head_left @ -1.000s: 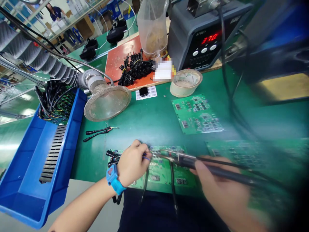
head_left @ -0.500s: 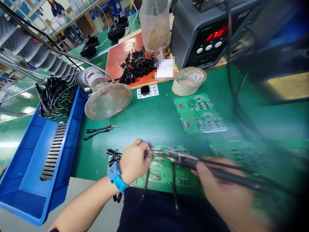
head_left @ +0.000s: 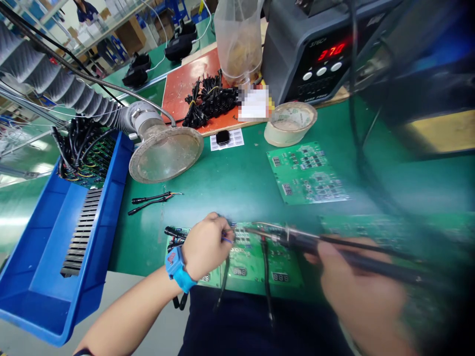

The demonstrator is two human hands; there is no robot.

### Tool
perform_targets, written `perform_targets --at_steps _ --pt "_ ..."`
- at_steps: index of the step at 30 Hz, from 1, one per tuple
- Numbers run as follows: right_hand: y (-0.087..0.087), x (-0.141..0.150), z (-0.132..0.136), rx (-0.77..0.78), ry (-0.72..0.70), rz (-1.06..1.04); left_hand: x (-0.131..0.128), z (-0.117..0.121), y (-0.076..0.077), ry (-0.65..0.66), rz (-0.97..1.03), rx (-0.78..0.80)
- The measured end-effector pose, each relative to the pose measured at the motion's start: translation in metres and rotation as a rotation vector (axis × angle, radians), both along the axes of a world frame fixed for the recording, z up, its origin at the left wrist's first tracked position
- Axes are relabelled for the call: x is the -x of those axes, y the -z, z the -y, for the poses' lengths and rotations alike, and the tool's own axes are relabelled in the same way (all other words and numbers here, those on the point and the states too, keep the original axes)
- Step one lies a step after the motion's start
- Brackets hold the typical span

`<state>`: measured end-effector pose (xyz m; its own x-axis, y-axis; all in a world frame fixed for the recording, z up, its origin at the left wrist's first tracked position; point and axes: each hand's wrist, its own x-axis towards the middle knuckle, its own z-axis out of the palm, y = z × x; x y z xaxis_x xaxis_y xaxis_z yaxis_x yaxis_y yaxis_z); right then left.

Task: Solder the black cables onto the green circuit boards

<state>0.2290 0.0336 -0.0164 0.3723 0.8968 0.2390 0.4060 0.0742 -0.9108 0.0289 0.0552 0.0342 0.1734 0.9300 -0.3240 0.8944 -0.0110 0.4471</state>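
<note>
A green circuit board [head_left: 256,262] lies at the near edge of the green bench, with black cables running off it toward me. My left hand [head_left: 206,247], with a blue wrist strap [head_left: 177,269], rests on the board's left part, its fingers pinched on a thin blue wire [head_left: 227,240]. My right hand [head_left: 363,296], blurred, is wrapped round a black soldering iron [head_left: 326,247]. The iron's tip [head_left: 250,230] hovers over the board, a short way right of my left fingers.
A fume extractor funnel [head_left: 165,153] on a ribbed hose sits behind the board. A blue bin [head_left: 44,277] with boards and cables stands left. A second board [head_left: 306,173], a tape roll [head_left: 290,123], black connectors [head_left: 210,99] and a soldering station [head_left: 315,49] reading 370 lie beyond.
My right hand has drawn the soldering iron back to the right, so its tip is farther from my left fingers. My left hand stays on the wire.
</note>
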Motion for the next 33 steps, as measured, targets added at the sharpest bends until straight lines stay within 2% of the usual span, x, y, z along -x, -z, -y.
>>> perform_targets --at_steps 5,9,11,15,19,22,27,33 --pt "0.000 -0.001 0.002 -0.001 0.001 0.007 0.015 -0.006 -0.011 0.036 0.290 0.150" --pt "-0.002 -0.001 0.001 -0.011 -0.001 0.019 0.023 -0.010 -0.013 -0.053 0.351 0.272" --pt "-0.002 -0.001 0.000 -0.013 -0.001 0.024 0.021 -0.008 -0.010 -0.103 0.331 0.215" --pt "0.000 0.000 0.001 -0.004 0.009 0.021 0.012 0.003 0.000 -0.145 0.274 -0.066" --pt "-0.001 0.001 0.002 0.014 0.031 0.001 0.007 0.017 0.012 -0.099 0.190 -0.328" --pt "-0.005 0.002 0.001 0.025 0.034 -0.013 0.006 0.025 0.021 -0.033 0.084 -0.435" --pt "-0.004 0.003 0.003 0.036 0.047 -0.054 0.003 0.032 0.026 0.043 0.007 -0.408" --pt "0.003 0.003 0.005 0.083 0.058 -0.135 -0.003 0.029 0.017 -0.059 0.100 -0.223"
